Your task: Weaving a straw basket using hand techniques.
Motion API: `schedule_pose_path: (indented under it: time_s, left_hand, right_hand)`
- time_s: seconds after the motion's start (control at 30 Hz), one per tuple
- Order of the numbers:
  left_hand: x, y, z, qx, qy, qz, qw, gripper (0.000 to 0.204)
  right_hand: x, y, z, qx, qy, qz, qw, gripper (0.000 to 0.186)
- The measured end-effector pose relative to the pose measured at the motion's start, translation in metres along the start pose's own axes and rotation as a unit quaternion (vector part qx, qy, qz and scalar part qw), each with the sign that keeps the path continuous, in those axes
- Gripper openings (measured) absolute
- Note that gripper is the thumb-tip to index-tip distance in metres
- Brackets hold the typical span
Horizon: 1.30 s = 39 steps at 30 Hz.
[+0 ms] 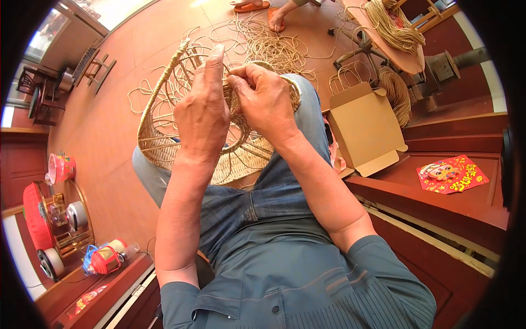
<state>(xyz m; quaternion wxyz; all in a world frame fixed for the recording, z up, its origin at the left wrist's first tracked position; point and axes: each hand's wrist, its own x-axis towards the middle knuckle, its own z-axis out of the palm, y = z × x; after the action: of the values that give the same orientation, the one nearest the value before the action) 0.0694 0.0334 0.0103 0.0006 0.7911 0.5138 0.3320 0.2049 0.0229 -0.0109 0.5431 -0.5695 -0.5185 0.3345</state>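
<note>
A half-woven straw basket (159,137) with loose ribs rests on my lap, between my knees in blue jeans. My left hand (201,112) grips the basket's woven wall, fingers closed and pointing up. My right hand (263,98) pinches a straw cord at the rim right beside it; the two hands nearly touch. Loose straw cord (268,44) trails from the basket over the reddish floor ahead.
An open cardboard box (364,129) lies to my right beside coils of cord (397,93). Another person's foot (276,19) is on the floor ahead. A red wooden bench (455,208) with a colourful card (452,174) stands at right. Ornaments (60,214) sit at left.
</note>
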Motion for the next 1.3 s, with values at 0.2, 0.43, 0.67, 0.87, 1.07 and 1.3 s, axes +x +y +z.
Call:
schedule_pose_path:
  time_s: [0.2, 0.43, 0.67, 0.87, 1.07, 1.3]
  left_hand:
    - [0.007, -0.009, -0.002, -0.003, -0.091, 0.01, 0.996, 0.073]
    - [0.003, -0.01, -0.002, 0.014, -0.09, 0.037, 0.995, 0.075]
    - [0.004, -0.007, -0.007, -0.024, -0.084, 0.028, 0.996, 0.067]
    - [0.0, 0.006, -0.013, 0.03, -0.062, 0.086, 0.994, 0.049]
    - [-0.016, -0.005, -0.016, -0.036, -0.037, 0.01, 0.999, 0.01]
    - [-0.021, -0.015, -0.014, -0.037, -0.03, 0.01, 0.999, 0.009]
  right_hand:
    - [0.006, 0.0, -0.005, -0.028, -0.041, -0.001, 0.999, 0.019]
    - [0.005, 0.003, -0.006, -0.017, -0.051, -0.001, 0.999, 0.018]
    - [0.003, 0.003, -0.003, 0.023, -0.033, 0.014, 0.999, 0.02]
    - [0.002, 0.002, -0.006, -0.029, -0.04, 0.001, 0.999, 0.016]
    - [-0.004, 0.004, -0.001, -0.03, -0.019, -0.015, 0.999, 0.017]
    - [-0.007, 0.002, 0.0, -0.085, -0.012, -0.071, 0.994, 0.017]
